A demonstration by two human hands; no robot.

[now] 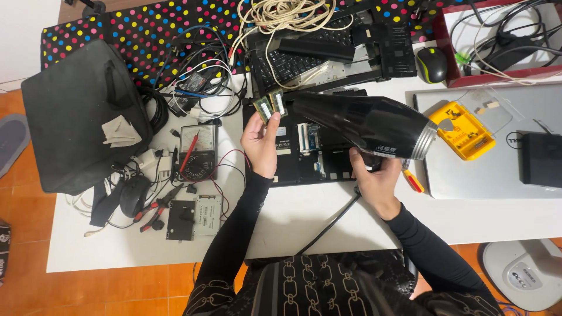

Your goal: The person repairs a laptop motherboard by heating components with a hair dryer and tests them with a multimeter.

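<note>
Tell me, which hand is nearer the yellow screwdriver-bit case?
Right. The right hand grips the black blower just left of the yellow case; the left hand, holding two memory modules, is farther left.

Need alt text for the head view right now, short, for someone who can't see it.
Seen from above, the left hand holds two green memory modules while the right hand aims a black blower at them. Below lies an opened black laptop on a cluttered white table, an analog multimeter to its left.
</note>
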